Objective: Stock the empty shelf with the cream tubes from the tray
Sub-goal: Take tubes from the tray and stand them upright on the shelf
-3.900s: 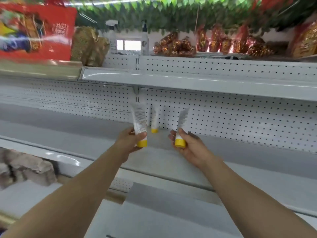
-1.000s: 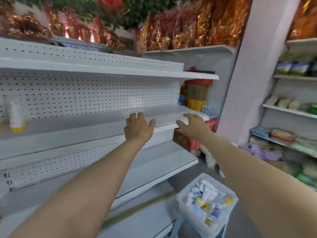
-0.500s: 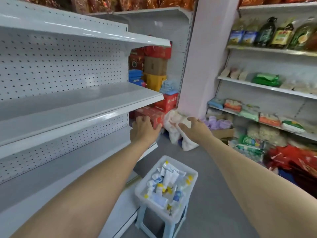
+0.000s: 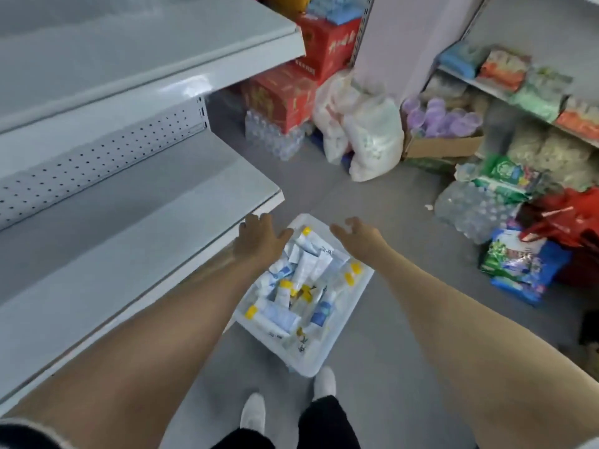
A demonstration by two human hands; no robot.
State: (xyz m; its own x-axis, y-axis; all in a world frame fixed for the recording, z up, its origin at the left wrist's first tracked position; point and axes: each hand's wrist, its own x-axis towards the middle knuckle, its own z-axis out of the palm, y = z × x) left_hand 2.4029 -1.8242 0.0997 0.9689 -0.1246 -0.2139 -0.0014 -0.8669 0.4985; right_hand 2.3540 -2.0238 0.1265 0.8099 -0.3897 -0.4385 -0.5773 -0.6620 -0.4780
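The left hand (image 4: 259, 243) and the right hand (image 4: 358, 239) both hold nothing. Their fingers are spread and loose. They hang just over the far end of the white tray (image 4: 312, 367). The left hand is close to the corner of the lower shelf (image 4: 129, 228). I think the hands are going down to pick up tubes.

The tray sits low, between the shelf and the person's white shoes (image 4: 252, 413). In it lies a messy heap of cream tubes (image 4: 308, 268). Most are white with yellow caps, and some have blue on them. The picture is blurry, so I cannot count them.

The lower shelf and the upper shelf (image 4: 146, 53) show no tubes in the parts I can see. So the job looks far from done, with lots of tubes waiting in the tray.

Farther off on the floor are red boxes (image 4: 291, 92), white bags (image 4: 369, 137) and packs of water bottles (image 4: 272, 137).
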